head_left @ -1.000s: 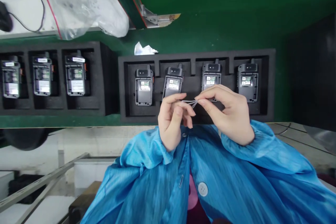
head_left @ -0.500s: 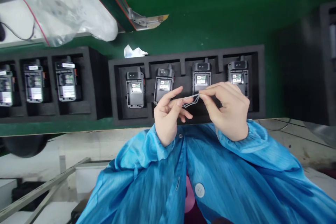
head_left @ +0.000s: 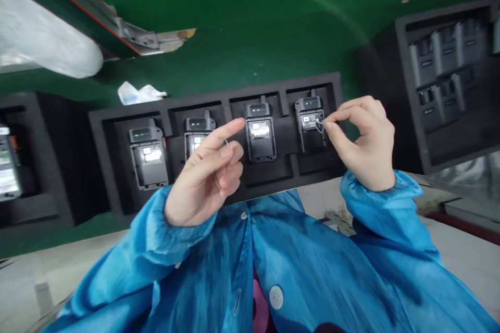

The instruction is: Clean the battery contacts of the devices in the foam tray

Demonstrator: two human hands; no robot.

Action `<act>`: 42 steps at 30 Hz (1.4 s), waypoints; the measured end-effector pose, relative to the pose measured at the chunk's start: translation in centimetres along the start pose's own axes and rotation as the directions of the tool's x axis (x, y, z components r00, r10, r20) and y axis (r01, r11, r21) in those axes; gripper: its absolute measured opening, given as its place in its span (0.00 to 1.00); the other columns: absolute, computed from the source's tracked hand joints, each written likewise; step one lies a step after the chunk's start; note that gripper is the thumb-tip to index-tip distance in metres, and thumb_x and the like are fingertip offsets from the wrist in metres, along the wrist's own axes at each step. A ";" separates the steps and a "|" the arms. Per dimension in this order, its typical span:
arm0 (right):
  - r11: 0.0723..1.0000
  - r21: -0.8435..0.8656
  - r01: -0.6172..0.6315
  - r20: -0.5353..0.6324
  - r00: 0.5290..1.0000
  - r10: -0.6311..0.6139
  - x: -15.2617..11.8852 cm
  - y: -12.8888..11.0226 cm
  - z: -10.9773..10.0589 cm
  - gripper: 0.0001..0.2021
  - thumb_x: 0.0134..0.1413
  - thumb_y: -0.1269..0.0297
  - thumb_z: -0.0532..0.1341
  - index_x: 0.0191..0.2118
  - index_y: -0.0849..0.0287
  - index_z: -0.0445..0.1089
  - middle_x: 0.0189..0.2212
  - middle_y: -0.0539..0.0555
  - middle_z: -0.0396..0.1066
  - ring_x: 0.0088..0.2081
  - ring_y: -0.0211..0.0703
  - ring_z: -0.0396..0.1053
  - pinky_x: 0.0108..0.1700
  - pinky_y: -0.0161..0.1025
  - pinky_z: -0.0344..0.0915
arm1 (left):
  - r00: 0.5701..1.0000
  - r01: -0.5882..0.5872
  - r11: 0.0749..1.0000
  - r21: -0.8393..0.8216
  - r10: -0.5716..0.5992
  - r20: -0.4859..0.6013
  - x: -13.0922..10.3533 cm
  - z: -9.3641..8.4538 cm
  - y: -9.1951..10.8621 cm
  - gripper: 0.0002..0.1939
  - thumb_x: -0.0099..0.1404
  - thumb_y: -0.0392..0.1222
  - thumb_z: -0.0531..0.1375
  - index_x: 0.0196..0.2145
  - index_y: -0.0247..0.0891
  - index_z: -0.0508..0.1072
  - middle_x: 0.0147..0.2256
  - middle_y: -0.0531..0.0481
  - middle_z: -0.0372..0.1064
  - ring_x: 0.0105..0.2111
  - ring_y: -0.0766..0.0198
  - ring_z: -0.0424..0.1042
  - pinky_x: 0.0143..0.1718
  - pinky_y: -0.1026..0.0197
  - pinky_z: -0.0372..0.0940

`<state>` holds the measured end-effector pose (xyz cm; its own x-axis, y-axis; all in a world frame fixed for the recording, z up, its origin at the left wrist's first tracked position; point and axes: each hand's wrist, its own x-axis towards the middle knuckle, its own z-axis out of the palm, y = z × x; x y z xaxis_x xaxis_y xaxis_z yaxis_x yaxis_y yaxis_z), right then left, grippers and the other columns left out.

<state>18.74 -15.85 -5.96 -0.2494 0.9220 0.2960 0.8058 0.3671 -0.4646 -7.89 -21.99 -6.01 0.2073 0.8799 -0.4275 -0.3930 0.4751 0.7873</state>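
My right hand (head_left: 363, 138) pinches a thin pale rubber loop, like a sealing ring (head_left: 320, 126), between thumb and index finger. The loop is over the open back of the rightmost handheld radio (head_left: 311, 119). My left hand (head_left: 209, 169) has its index finger stretched out and its thumb pressed to the curled fingers; a short pale bit of a similar ring peeks out there. It partly covers the second radio (head_left: 199, 127) from the left. Two more radios, one (head_left: 260, 135) between my hands and one (head_left: 148, 158) at the left, lie with their battery bays uncovered.
A black foam tray (head_left: 289, 169) holds the radios in compartments. Another foam tray (head_left: 54, 166) stands left, and one (head_left: 414, 140) with several dark grey parts stands right. Behind are a crumpled white scrap (head_left: 138, 94), a metal bracket (head_left: 144, 36) and a plastic bag (head_left: 58, 36).
My hands have drawn apart. The right one carried a ring right to the rightmost radio; the left extended its index finger. The view has shifted right, showing more of the right tray.
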 end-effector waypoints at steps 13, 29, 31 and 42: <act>0.999 -0.048 -0.007 0.098 0.995 0.012 1.4 5.5 3.6 0.06 0.57 0.63 0.61 0.33 0.58 0.74 0.33 0.54 0.66 0.41 0.46 0.64 0.46 0.47 0.61 | 0.691 -0.643 -0.325 0.694 0.146 0.708 7.7 4.8 -1.0 0.17 0.69 0.39 0.52 0.50 0.37 0.76 0.32 0.44 0.66 0.32 0.55 0.67 0.32 0.53 0.62; 0.989 -0.067 0.131 0.180 0.977 -0.117 1.8 7.1 3.3 0.07 0.61 0.62 0.58 0.40 0.59 0.68 0.40 0.56 0.65 0.44 0.47 0.62 0.46 0.46 0.61 | 0.709 -0.576 -0.550 0.605 0.031 0.704 10.4 5.4 -2.5 0.22 0.68 0.45 0.54 0.58 0.40 0.70 0.34 0.43 0.68 0.35 0.53 0.68 0.33 0.54 0.57; 0.993 -0.031 0.111 0.159 0.982 -0.105 1.6 7.0 3.0 0.08 0.62 0.63 0.57 0.42 0.60 0.66 0.41 0.58 0.65 0.45 0.48 0.63 0.47 0.47 0.62 | 0.702 -0.575 -0.555 0.602 0.043 0.711 10.4 5.3 -2.4 0.23 0.67 0.46 0.55 0.59 0.41 0.69 0.33 0.44 0.68 0.33 0.54 0.68 0.32 0.55 0.56; 0.955 -0.128 0.267 0.249 0.941 -0.230 -2.0 7.7 1.9 0.16 0.53 0.70 0.62 0.48 0.49 0.73 0.49 0.53 0.66 0.51 0.53 0.60 0.50 0.52 0.63 | 0.646 -0.570 -0.600 0.562 0.096 0.757 10.2 4.9 -2.3 0.22 0.65 0.50 0.58 0.52 0.37 0.74 0.32 0.44 0.69 0.31 0.54 0.68 0.30 0.56 0.54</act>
<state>24.43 -14.66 -11.73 -0.5533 0.8138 0.1775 0.7720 0.5811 -0.2578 -0.48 -14.11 -10.04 0.7749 0.6174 0.1357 0.6208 -0.7837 0.0206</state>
